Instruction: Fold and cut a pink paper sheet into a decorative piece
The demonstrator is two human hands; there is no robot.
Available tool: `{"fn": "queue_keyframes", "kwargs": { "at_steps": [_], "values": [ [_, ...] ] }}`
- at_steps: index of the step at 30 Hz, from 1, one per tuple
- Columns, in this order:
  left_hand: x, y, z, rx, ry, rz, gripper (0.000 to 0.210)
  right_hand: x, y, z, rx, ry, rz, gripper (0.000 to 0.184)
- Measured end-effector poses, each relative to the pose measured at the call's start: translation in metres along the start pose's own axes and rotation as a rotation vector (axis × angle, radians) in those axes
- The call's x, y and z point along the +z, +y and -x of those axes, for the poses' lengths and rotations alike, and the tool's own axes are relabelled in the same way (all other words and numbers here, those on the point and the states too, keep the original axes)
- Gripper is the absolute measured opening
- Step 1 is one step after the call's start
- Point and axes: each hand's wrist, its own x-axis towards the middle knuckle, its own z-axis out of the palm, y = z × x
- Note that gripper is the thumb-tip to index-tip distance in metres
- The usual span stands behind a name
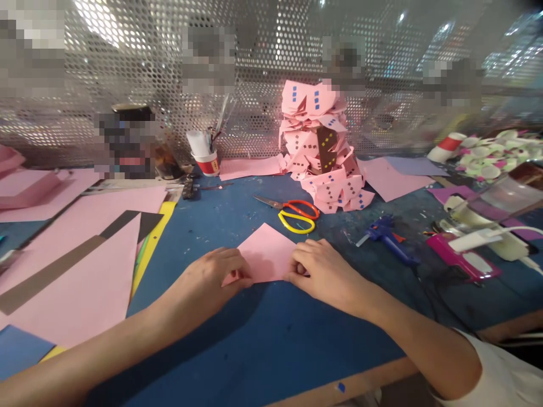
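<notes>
A pink sheet of paper [268, 254] lies on the blue tabletop in front of me, one corner pointing away and a straight edge toward me. My left hand [224, 270] pinches its left end between thumb and fingers. At the right end my right hand [316, 268] grips the paper with curled fingers. Just beyond the sheet rest scissors [292, 213] with one red and one yellow handle loop, blades pointing left. Part of each end of the paper is hidden under my fingers.
Behind the scissors stands a tower of folded pink paper pieces [326, 147] with small coloured squares. A blue glue gun [390, 240] and a magenta device [464, 260] lie right. Pink sheets [97, 282] cover the left. A cup of tools [206, 161] stands near the perforated metal screen [250, 124].
</notes>
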Motion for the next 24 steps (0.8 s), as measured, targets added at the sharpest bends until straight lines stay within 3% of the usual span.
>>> {"fn": "queue_keyframes", "kwargs": {
  "at_steps": [8,16,20,24],
  "values": [
    [0.008,-0.006,-0.002,-0.063,-0.016,0.002,0.018,0.001,0.0,0.0,0.004,0.01,0.006,0.023],
    [0.024,-0.017,-0.003,-0.06,0.073,-0.016,0.01,0.002,0.0,-0.002,0.009,0.005,0.028,0.028],
    [0.025,-0.019,-0.003,0.014,0.082,0.008,0.007,0.001,-0.001,-0.003,0.017,-0.001,0.022,0.026],
    [0.028,-0.019,-0.001,0.246,0.125,0.037,0.02,0.001,-0.001,-0.003,0.013,0.008,0.03,0.025]
  ]
}}
